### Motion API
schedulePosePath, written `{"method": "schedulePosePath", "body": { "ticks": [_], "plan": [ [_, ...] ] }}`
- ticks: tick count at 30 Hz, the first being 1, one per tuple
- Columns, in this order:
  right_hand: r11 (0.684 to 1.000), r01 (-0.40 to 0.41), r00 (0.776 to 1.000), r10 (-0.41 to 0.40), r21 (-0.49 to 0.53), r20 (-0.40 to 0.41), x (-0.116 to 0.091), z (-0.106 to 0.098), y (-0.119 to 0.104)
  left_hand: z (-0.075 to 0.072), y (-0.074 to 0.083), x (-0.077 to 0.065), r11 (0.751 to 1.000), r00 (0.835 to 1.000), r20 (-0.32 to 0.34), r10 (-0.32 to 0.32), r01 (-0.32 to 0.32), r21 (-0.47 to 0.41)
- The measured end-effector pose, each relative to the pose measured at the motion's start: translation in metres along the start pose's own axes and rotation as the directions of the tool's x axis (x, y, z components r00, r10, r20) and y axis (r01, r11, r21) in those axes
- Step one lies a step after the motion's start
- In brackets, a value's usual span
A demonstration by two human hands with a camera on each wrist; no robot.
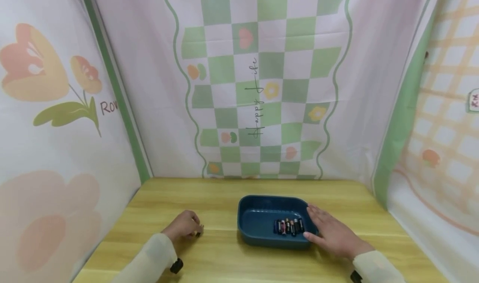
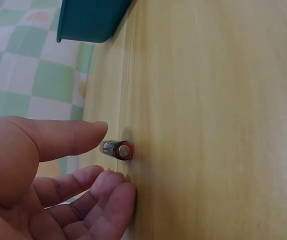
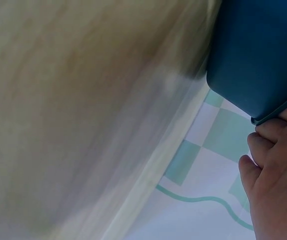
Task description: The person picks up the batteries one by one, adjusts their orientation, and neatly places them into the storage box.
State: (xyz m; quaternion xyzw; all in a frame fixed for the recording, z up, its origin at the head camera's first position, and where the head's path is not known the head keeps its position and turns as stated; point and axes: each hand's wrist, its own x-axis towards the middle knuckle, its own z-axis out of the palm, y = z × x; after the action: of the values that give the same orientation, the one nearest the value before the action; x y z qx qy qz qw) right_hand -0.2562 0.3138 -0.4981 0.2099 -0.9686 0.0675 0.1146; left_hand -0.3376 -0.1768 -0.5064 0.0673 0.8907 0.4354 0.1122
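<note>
In the head view my left hand [image 1: 186, 225] is low over the table, left of a dark blue plastic box. A single small battery [image 2: 117, 149] lies by its fingertips on the wood. The left wrist view shows the thumb's tip right at the battery, the other fingers loosely bent below, with a gap between them. My right hand [image 1: 334, 235] holds the right end of the box [image 1: 258, 238], thumb over the near rim and fingers along the right rim. Several small batteries [image 1: 288, 227] lie side by side inside the box, toward its right end.
The light wooden table [image 1: 209, 266] ends at a hanging cloth [image 1: 243, 108] with green and white checks behind it. Printed cloth walls stand on the left and right. Dark bands [image 1: 176, 266] are on both wrists.
</note>
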Motion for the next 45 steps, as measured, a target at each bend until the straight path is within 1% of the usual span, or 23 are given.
{"method": "schedulePosePath", "body": {
  "ticks": [3, 7, 14, 21, 30, 37, 40, 45],
  "plan": [
    [1.0, -0.003, 1.0, 0.003, -0.002, 0.002, 0.0, 0.001, 0.0, 0.001, 0.0, 0.0, 1.0, 1.0, 0.005, -0.003, 0.003, -0.004],
    [1.0, -0.005, 1.0, 0.005, 0.003, 0.0, 0.0, 0.002, -0.001, 0.003, 0.0, 0.001, 1.0, 1.0, 0.006, -0.003, 0.003, 0.014],
    [1.0, -0.01, 1.0, 0.01, 0.015, 0.012, 0.0, 0.001, -0.001, 0.003, 0.004, 0.001, 0.995, 1.0, 0.002, 0.025, -0.025, 0.093],
    [1.0, -0.01, 1.0, 0.009, 0.019, 0.02, 0.001, -0.001, -0.001, 0.006, 0.008, -0.001, 0.993, 0.999, 0.001, 0.032, -0.032, 0.114],
    [1.0, -0.007, 1.0, 0.007, 0.014, 0.006, 0.0, 0.001, 0.0, 0.008, 0.01, 0.001, 0.997, 1.0, 0.028, 0.007, -0.009, 0.071],
    [0.999, -0.007, 1.0, 0.007, 0.032, 0.011, 0.0, 0.001, 0.0, 0.007, 0.013, 0.0, 0.999, 0.999, 0.041, 0.032, -0.033, 0.024],
    [0.999, -0.008, 1.0, 0.007, 0.035, 0.009, 0.0, 0.001, 0.0, 0.006, 0.012, 0.0, 0.999, 0.997, 0.057, 0.05, -0.049, -0.01],
    [1.0, -0.012, 1.0, 0.012, 0.028, 0.009, 0.0, 0.001, 0.0, 0.004, 0.009, 0.003, 0.993, 0.995, 0.085, 0.053, -0.043, -0.113]
  ]
}}
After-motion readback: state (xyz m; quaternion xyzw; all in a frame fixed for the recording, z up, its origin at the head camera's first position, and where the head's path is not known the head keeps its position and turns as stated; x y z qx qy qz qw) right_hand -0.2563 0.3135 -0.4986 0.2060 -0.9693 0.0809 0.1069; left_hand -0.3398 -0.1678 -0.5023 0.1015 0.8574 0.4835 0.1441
